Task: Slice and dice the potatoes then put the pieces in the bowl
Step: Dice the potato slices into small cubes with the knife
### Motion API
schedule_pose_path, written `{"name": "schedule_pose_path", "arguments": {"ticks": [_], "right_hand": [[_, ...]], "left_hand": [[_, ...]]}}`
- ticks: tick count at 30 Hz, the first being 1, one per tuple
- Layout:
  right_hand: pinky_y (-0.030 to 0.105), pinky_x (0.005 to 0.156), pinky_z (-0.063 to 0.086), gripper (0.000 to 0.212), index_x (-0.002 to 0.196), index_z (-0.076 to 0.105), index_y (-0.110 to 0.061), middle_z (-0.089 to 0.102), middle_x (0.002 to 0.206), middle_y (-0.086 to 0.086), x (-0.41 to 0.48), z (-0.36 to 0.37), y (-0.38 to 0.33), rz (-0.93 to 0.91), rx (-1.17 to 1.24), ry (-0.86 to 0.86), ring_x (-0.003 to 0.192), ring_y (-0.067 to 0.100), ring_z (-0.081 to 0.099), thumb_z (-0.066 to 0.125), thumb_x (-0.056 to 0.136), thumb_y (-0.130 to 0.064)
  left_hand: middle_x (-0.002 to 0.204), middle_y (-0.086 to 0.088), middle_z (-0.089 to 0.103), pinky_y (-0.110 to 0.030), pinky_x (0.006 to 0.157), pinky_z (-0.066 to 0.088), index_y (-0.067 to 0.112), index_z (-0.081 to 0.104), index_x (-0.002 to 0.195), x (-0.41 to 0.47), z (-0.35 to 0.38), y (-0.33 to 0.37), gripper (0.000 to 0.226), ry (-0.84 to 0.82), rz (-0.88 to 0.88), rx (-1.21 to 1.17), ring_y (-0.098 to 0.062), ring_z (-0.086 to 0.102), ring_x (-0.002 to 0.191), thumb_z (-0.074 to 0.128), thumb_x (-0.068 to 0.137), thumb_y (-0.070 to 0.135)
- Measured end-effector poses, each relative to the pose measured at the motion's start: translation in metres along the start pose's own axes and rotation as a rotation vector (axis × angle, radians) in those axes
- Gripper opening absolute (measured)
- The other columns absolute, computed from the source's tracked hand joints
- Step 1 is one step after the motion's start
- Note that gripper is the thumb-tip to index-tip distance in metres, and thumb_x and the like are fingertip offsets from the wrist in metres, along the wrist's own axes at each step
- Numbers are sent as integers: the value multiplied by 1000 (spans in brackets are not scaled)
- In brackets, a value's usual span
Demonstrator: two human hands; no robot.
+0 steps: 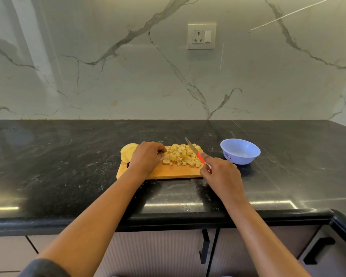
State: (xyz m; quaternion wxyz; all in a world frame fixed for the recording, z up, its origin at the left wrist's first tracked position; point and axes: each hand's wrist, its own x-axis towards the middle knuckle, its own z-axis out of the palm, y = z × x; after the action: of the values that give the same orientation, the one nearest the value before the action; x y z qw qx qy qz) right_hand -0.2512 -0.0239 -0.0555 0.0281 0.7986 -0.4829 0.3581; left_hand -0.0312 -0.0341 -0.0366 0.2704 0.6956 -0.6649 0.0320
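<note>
A wooden cutting board (168, 172) lies on the black counter. A heap of diced potato pieces (183, 155) covers its far right part. Several round potato slices (127, 151) lie at its far left corner. My left hand (146, 156) rests on the board with fingers curled at the left edge of the heap, pinching potato there. My right hand (220, 174) grips a knife (196, 151) with an orange handle; the blade points up and away over the diced pieces. A light blue bowl (240, 151) stands to the right of the board, with nothing visible inside.
The black stone counter (68, 166) stretches left and right of the board. A marble wall with a socket (201, 36) rises behind. Cabinet fronts with black handles (205, 248) sit below the counter edge.
</note>
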Motion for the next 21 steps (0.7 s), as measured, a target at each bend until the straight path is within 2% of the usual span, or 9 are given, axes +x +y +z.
{"name": "schedule_pose_path", "arguments": {"ticks": [5, 10, 13, 15, 18, 21], "right_hand": [[28, 59, 50, 43, 133, 53, -26, 66, 74, -2, 1, 0, 0, 2, -3, -11, 63, 12, 57, 58, 91, -21], [27, 56, 47, 43, 132, 55, -25, 65, 70, -2, 0, -1, -1, 10, 13, 14, 59, 12, 55, 59, 89, -19], [29, 57, 50, 43, 131, 56, -25, 65, 68, -1, -1, -1, 0, 11, 14, 22, 59, 13, 56, 59, 89, -18], [30, 58, 52, 43, 132, 55, -25, 65, 69, -1, -1, 0, 0, 13, 13, 18, 59, 12, 57, 59, 89, -19], [28, 59, 52, 43, 133, 54, -26, 67, 73, -1, 0, 0, 0, 6, 12, 0, 61, 11, 58, 58, 90, -20], [23, 56, 47, 43, 133, 54, -25, 68, 75, -2, -1, 0, 0, 5, 18, -9, 61, 10, 56, 59, 90, -21]], "left_hand": [[114, 4, 69, -21, 84, 47, 23, 68, 115, 1, 3, 6, 24, 38, 15, -197, -7, 62, 96, 61, 92, 20], [143, 6, 48, -24, 98, 36, 35, 60, 124, -12, -5, -9, 34, -121, 145, -219, -13, 49, 126, 63, 91, 29], [143, 6, 47, -32, 107, 28, 38, 57, 128, -14, -8, -21, 43, -170, 123, -28, -13, 40, 131, 64, 86, 45], [135, 8, 54, -34, 106, 23, 40, 58, 125, -12, -7, -24, 40, -160, 103, 128, -12, 38, 129, 58, 86, 52], [128, 11, 59, -32, 101, 24, 39, 61, 121, -5, -3, -18, 36, -132, 140, 226, -11, 44, 122, 52, 90, 54], [125, 10, 61, -31, 98, 29, 36, 62, 121, 2, -2, -12, 34, -130, 256, 310, -11, 51, 116, 45, 95, 51]]}}
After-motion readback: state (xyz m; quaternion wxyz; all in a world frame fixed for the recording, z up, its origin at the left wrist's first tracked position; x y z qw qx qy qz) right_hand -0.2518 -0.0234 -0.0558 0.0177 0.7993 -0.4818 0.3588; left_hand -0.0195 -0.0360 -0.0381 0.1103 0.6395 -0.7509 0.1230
